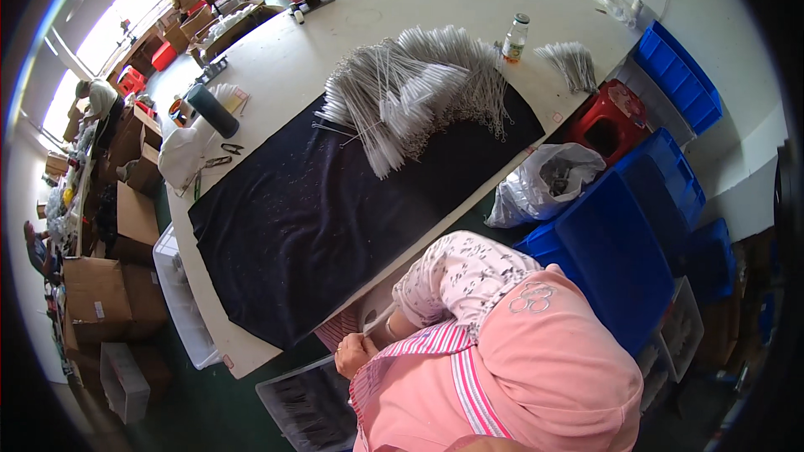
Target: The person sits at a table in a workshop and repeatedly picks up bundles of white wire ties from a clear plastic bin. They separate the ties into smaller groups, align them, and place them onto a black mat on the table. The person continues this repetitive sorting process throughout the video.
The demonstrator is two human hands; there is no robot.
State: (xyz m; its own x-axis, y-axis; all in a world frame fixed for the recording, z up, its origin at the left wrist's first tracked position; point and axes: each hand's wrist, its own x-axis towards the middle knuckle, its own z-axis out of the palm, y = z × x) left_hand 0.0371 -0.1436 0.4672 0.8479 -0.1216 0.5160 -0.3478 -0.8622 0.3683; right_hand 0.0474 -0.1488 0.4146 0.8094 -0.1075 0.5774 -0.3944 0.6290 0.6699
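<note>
My right hand (355, 355) is low in front of my body, at the striped edge of my pink apron (419, 347). Its fingers are curled closed, and whatever they may hold is hidden. No separate left hand can be made out. Beyond it, a dark cloth (335, 226) lies wrinkled on the white table (360, 8), with small light specks on it. A heap of thin white brushes with looped wire ends (410, 84) rests on its far part, apart from my hand. Beneath the table edge, near the hand, is a clear plastic bin (306, 410) with dark contents.
Snips (232, 149), pliers (218, 161) and a dark cylinder (212, 111) lie at the table's left. A glass bottle (516, 38) and a smaller brush bundle (569, 63) stand right. A silver bag (536, 188), red stool (615, 121) and blue bins (603, 259) flank me. People work far left.
</note>
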